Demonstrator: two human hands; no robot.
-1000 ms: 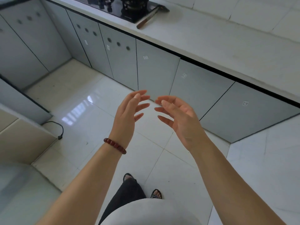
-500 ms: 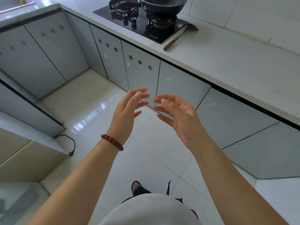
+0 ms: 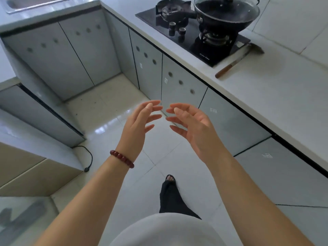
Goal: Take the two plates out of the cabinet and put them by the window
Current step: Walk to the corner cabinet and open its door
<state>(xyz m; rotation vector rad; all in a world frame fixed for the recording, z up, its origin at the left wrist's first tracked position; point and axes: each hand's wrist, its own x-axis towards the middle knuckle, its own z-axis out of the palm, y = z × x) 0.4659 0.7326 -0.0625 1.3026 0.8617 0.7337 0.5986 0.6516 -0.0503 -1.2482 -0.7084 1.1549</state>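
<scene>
My left hand (image 3: 137, 125), with a red bead bracelet on its wrist, and my right hand (image 3: 192, 127) are raised in front of me over the floor. Their palms face each other, fingers spread, and both are empty. Grey cabinet doors (image 3: 179, 87) run shut under the white counter (image 3: 266, 89) ahead and to the right. More shut doors (image 3: 71, 55) stand below the sink counter at the left. No plates are in view and no window shows.
A black gas stove (image 3: 195, 32) with a black wok (image 3: 227, 13) sits on the counter, a cleaver (image 3: 237, 61) beside it. A steel sink (image 3: 32, 3) is at top left. A black cable (image 3: 88, 158) lies on the glossy tiled floor by a low beige unit (image 3: 26, 167).
The view has swung left and up along the counter, so the stove, wok and sink came into sight. My hands have kept the same open pose in front of me.
</scene>
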